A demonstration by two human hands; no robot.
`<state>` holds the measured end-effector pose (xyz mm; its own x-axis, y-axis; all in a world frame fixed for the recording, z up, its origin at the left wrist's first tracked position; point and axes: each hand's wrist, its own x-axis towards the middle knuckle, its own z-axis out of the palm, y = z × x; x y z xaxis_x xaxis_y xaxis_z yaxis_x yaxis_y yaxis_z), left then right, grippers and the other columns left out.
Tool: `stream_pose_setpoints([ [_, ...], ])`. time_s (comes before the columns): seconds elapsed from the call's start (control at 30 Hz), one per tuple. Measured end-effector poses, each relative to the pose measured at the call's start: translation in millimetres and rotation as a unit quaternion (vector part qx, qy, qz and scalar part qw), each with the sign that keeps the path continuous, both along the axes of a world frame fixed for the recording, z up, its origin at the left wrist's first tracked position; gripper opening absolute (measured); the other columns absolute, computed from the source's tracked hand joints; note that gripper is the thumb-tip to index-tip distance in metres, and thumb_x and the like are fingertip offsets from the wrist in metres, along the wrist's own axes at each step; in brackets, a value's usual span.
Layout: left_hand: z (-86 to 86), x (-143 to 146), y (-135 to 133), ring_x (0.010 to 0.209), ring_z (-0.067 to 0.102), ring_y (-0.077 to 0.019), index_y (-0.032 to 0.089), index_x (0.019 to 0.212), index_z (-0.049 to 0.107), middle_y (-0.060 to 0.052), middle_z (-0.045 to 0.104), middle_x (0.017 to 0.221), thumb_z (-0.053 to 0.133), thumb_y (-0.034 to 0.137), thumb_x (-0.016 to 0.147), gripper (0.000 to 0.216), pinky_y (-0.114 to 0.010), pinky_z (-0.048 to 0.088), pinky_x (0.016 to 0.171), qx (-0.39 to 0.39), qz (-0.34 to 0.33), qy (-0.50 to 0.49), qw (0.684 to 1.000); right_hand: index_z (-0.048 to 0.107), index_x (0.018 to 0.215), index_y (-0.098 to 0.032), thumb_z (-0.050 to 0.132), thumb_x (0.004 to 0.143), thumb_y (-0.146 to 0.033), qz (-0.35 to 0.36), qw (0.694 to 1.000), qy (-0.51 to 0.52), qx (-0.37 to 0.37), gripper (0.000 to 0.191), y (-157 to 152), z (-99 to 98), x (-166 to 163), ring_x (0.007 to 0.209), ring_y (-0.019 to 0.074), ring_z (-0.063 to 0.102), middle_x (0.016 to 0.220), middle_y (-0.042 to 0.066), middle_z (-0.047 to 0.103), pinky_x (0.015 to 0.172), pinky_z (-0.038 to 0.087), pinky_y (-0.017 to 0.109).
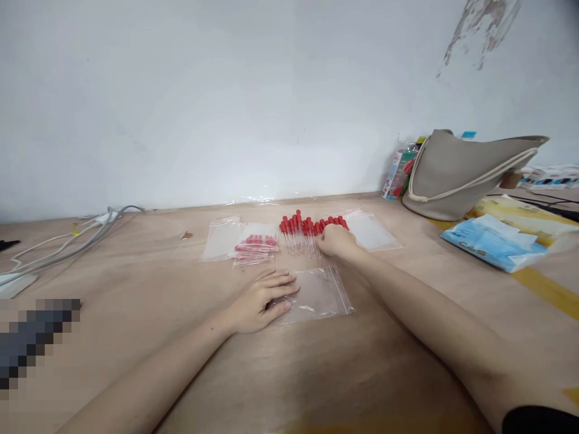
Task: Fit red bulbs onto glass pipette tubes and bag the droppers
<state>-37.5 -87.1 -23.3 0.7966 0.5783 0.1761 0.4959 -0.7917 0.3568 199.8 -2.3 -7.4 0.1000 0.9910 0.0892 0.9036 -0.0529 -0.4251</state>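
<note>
My left hand (266,301) lies with fingers spread on a clear zip-lock bag (321,292), which is flat on the table. Past the bag is a pile of clear thin tubes with red bulb-like tops (296,226), resembling glass droppers. Against the right side of that pile, my right hand (338,241) has its fingers curled in among the tubes; its fingertips are hidden, so what they grip cannot be made out. Left of the pile sits a stack of filled zip-lock bags (256,247) with red tops showing through the plastic.
Flat clear bags (219,238) lie at the left, and more bags (373,232) at the right of the pile. A grey-beige bag (452,175) stands at the back right, near a blue tissue pack (495,241). Cables (85,238) run along the left.
</note>
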Motion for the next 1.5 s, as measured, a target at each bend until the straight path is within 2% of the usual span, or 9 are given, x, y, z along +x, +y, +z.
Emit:
stream_pose_setpoints([
  [0.23, -0.7, 0, 0, 0.126, 0.036, -0.0199, 0.028, 0.124, 0.048, -0.005, 0.043, 0.134, 0.044, 0.034, 0.087, 0.038, -0.045, 0.026, 0.106, 0.0, 0.005, -0.003, 1.0, 0.052, 0.052, -0.018, 0.058, 0.056, -0.016, -0.01, 0.992, 0.1, -0.07, 0.007, 18, 5.7, 0, 0.054, 0.0192, 0.055, 0.05, 0.006, 0.055, 0.053, 0.042, 0.03],
  [0.47, -2.8, -1, 2, 0.125, 0.037, -0.0204, 0.026, 0.125, 0.047, -0.005, 0.043, 0.134, 0.045, 0.034, 0.088, 0.038, -0.044, 0.028, 0.105, -0.003, 0.013, -0.021, 1.0, 0.043, 0.052, -0.017, 0.049, 0.072, -0.02, 0.047, 0.965, 0.243, -0.082, 0.021, 8, 11.5, 16, 0.039, 0.0057, 0.037, 0.045, -0.001, 0.045, 0.039, 0.03, 0.02],
  [0.53, -3.1, -1, 2, 0.125, 0.037, -0.0208, 0.026, 0.125, 0.048, -0.005, 0.043, 0.134, 0.045, 0.034, 0.087, 0.039, -0.044, 0.028, 0.105, -0.01, 0.023, -0.022, 0.999, 0.044, 0.059, -0.017, 0.049, 0.075, -0.022, 0.087, 0.949, 0.299, -0.056, 0.017, -6, 9.5, 24, 0.04, 0.0043, 0.037, 0.048, -0.003, 0.044, 0.04, 0.029, 0.018],
  [0.6, -3.3, -1, 2, 0.126, 0.037, -0.021, 0.027, 0.125, 0.048, -0.005, 0.042, 0.135, 0.045, 0.035, 0.087, 0.038, -0.044, 0.029, 0.105, -0.017, 0.037, -0.018, 0.999, 0.045, 0.075, -0.017, 0.054, 0.073, -0.025, 0.126, 0.908, 0.399, -0.015, 0.012, -24, 2.3, 33, 0.042, 0.0045, 0.04, 0.052, -0.005, 0.046, 0.039, 0.028, 0.017],
  [0.77, -4.4, -2, 3, 0.126, 0.037, -0.0212, 0.027, 0.125, 0.048, -0.005, 0.042, 0.135, 0.044, 0.036, 0.087, 0.039, -0.044, 0.031, 0.104, -0.022, 0.049, -0.019, 0.998, 0.019, 0.122, -0.023, 0.064, 0.064, -0.026, 0.135, 0.831, 0.539, -0.006, 0.073, -63, -24.8, 46, 0.041, 0.0068, 0.046, 0.063, -0.009, 0.051, 0.036, 0.033, 0.017],
  [0.93, -5.3, -2, 4, 0.126, 0.036, -0.021, 0.027, 0.125, 0.048, -0.005, 0.043, 0.135, 0.045, 0.036, 0.087, 0.039, -0.044, 0.031, 0.104, -0.014, 0.043, -0.023, 0.999, -0.004, 0.132, -0.027, 0.064, 0.062, -0.023, 0.094, 0.82, 0.565, 0.015, 0.098, -76, -31.2, 42, 0.046, 0.0108, 0.055, 0.065, -0.009, 0.052, 0.041, 0.044, 0.022],
  [1.03, -5.1, -2, 4, 0.126, 0.036, -0.0206, 0.027, 0.125, 0.048, -0.005, 0.042, 0.135, 0.044, 0.036, 0.087, 0.039, -0.044, 0.03, 0.105, -0.014, 0.046, -0.015, 0.999, -0.003, 0.131, -0.026, 0.064, 0.062, -0.023, 0.073, 0.825, 0.559, 0.032, 0.096, -76, -30.4, 36, 0.048, 0.0123, 0.058, 0.062, -0.01, 0.052, 0.044, 0.048, 0.023],
  [1.27, -6.1, -2, 4, 0.126, 0.037, -0.021, 0.026, 0.124, 0.048, -0.005, 0.043, 0.134, 0.045, 0.036, 0.087, 0.038, -0.045, 0.031, 0.104, -0.009, 0.044, -0.022, 0.999, 0.017, 0.118, -0.022, 0.062, 0.066, -0.037, 0.02, 0.818, 0.567, 0.093, 0.071, -70, -38.8, 36, 0.045, 0.0101, 0.055, 0.059, -0.01, 0.051, 0.043, 0.047, 0.021],
  [1.5, -4.1, -1, 3, 0.125, 0.038, -0.0212, 0.027, 0.124, 0.049, -0.005, 0.044, 0.134, 0.045, 0.035, 0.087, 0.038, -0.044, 0.033, 0.103, -0.011, 0.045, -0.028, 0.999, 0.019, 0.115, -0.022, 0.062, 0.066, -0.037, -0.019, 0.816, 0.555, 0.16, 0.067, -64, -45.6, 42, 0.046, 0.0112, 0.056, 0.057, -0.01, 0.052, 0.044, 0.048, 0.021],
])
